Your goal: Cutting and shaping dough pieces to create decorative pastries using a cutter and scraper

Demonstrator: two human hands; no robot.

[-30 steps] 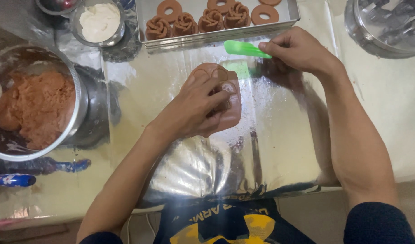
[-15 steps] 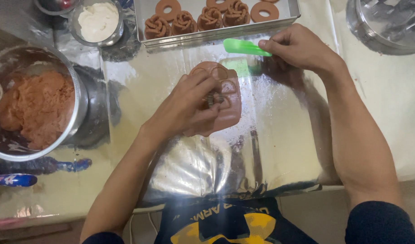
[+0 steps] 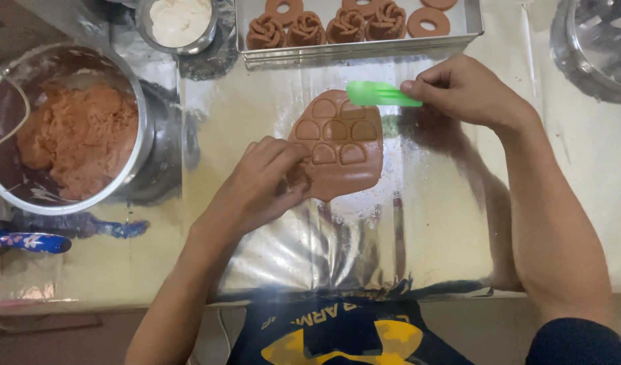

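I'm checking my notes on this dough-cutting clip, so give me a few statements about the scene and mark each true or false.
1. The right hand holds a green tool. True.
2. The flat dough sheet is unmarked. False: arch-shaped cuts are pressed into it.
3. The left hand touches the sheet's left edge. True.
4. The metal tray is bare. False: it holds shaped brown pieces, both rings and rosettes.
5. The large metal bowl at the left holds brown dough. True.
6. The small bowl holds something green. False: its contents are white.
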